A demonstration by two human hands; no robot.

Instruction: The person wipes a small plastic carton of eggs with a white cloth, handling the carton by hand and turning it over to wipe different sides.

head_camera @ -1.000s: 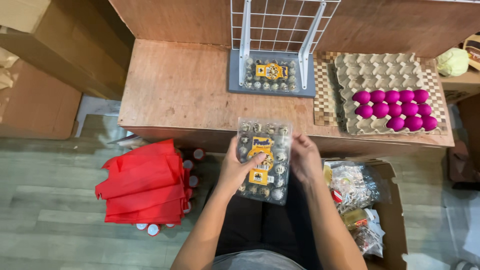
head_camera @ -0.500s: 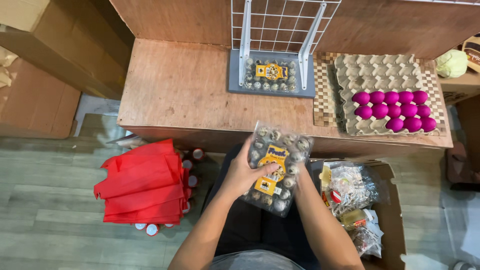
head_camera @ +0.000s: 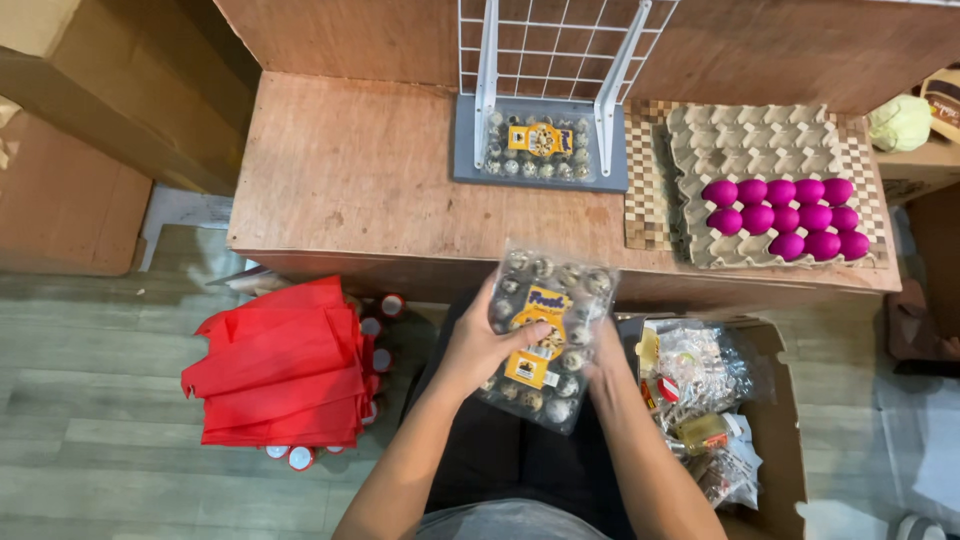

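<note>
Tilted further vs 0.5 s ago: clear egg pack [head_camera: 545, 335] now angled, top end twd table, bottom end twd lap; was squarer 1 s back. Held above lap, just below front edge of wooden table [head_camera: 360, 180], not touching it.

Left hand [head_camera: 482, 345] clamped on pack's left long side, thumb over lid near yellow label, fingers underneath. Right hand [head_camera: 600, 365] mostly hidden behind pack's right edge, wrapped on that side; closed on pack as far as visible.

Pack: thin transparent plastic clamshell, rectangular, rounded cells w/ small speckled eggs, glossy lid.

On table: 2nd identical pack [head_camera: 540, 150] lying flat on grey base under white wire rack [head_camera: 550, 50]. Right of it, grey pulp egg tray [head_camera: 770, 150], moulded cups, w/ pink eggs [head_camera: 785, 215] in 3 rows, sitting on checkered woven mat [head_camera: 645, 190].

Room: bare plywood tabletop left of rack. Floor left: stack of red fabric bags [head_camera: 275, 370] over red-and-white caps. Right of knee: open cardboard box [head_camera: 780, 420] w/ plastic-wrapped goods, close to right forearm. Big cardboard boxes [head_camera: 80, 120] far left.
</note>
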